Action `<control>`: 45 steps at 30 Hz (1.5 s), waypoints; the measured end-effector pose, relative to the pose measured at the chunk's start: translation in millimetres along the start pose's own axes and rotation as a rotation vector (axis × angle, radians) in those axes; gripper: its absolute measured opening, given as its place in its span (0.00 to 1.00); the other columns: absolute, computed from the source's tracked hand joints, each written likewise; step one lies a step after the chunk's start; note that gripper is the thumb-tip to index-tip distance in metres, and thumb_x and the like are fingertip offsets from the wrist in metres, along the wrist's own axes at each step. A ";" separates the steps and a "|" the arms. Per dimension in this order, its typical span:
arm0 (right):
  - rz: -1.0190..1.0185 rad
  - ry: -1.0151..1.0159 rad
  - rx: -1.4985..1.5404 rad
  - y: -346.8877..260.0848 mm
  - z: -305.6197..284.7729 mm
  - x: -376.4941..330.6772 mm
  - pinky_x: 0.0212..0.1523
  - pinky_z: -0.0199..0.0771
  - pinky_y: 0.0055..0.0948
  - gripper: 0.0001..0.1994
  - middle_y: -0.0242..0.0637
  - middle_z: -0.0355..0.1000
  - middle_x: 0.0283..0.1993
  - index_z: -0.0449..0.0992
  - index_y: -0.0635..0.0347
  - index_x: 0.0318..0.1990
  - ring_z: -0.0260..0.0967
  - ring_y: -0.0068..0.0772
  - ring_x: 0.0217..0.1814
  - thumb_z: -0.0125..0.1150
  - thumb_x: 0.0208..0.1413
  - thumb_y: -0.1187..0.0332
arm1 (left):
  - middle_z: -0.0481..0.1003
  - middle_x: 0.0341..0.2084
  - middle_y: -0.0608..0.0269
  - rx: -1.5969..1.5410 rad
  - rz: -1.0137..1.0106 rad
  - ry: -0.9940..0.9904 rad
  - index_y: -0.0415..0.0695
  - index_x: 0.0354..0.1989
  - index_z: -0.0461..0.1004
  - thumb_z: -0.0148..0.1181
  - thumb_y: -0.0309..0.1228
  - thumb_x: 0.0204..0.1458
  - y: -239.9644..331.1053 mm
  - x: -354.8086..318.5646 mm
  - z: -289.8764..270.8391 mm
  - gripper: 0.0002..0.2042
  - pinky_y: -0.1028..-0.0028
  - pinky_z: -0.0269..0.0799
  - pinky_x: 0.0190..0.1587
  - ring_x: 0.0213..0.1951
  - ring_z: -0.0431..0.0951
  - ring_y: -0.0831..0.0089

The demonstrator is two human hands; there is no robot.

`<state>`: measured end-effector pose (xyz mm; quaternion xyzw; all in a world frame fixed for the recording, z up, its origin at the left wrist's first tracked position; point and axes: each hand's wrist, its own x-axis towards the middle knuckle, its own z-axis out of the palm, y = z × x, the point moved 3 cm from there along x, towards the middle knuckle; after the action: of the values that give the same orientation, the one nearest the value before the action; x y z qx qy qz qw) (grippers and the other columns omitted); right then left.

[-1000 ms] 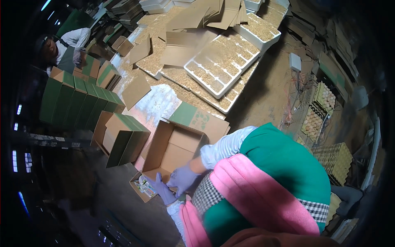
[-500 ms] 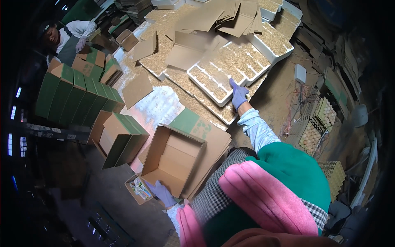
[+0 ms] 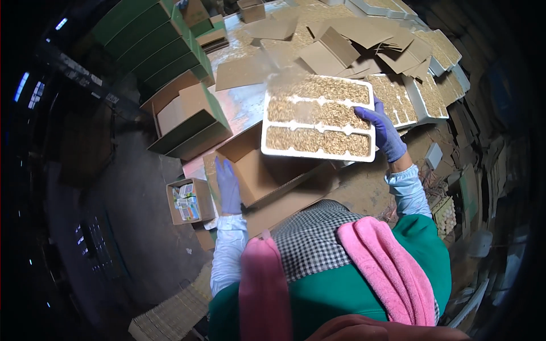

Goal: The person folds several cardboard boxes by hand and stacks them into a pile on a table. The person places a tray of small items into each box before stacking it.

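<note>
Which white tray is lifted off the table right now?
The filled white tray gripped by the right hand, held above the open cardboard box. The other trays lie on the table behind.

a matt white foam-like tray (image 3: 318,152) filled with rough, straw-coloured grain is gripped by the right hand (image 3: 382,129) in a smooth purple rubbery glove. matt brown cardboard forms the open box (image 3: 267,170), touched by the similarly gloved left hand (image 3: 228,184).
</note>
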<state>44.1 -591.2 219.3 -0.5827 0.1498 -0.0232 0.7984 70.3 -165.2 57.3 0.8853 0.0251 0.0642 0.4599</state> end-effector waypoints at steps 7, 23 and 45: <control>0.119 -0.346 -0.469 18.6 88.5 18.6 0.52 0.69 0.23 0.28 0.38 0.52 0.58 0.66 0.67 0.55 0.62 0.25 0.53 0.70 0.51 0.65 | 0.55 0.66 0.42 -0.351 -0.095 -0.067 0.31 0.68 0.50 0.41 0.36 0.67 21.9 3.8 10.5 0.26 0.71 0.53 0.67 0.66 0.59 0.57; -0.096 -0.590 -2.164 146.5 110.7 72.2 0.31 0.78 0.34 0.43 0.49 0.78 0.35 0.49 0.94 0.57 0.79 0.46 0.34 0.67 0.46 0.65 | 0.78 0.40 0.51 0.718 -0.101 -0.024 0.46 0.40 0.80 0.56 0.46 0.53 -110.8 13.9 -137.9 0.17 0.59 0.72 0.45 0.41 0.78 0.55; -0.658 0.148 -0.996 -27.5 -6.5 287.4 0.50 0.72 0.36 0.14 0.45 0.74 0.43 0.77 0.54 0.49 0.72 0.46 0.48 0.60 0.55 0.66 | 0.76 0.42 0.52 0.224 0.120 -0.254 0.41 0.46 0.74 0.61 0.29 0.51 125.0 -27.3 0.8 0.14 0.60 0.71 0.49 0.45 0.76 0.52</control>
<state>320.4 -666.8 182.4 -0.8992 0.0096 -0.2366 0.3678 41.5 -240.6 156.5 0.9318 -0.0792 -0.0238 0.3533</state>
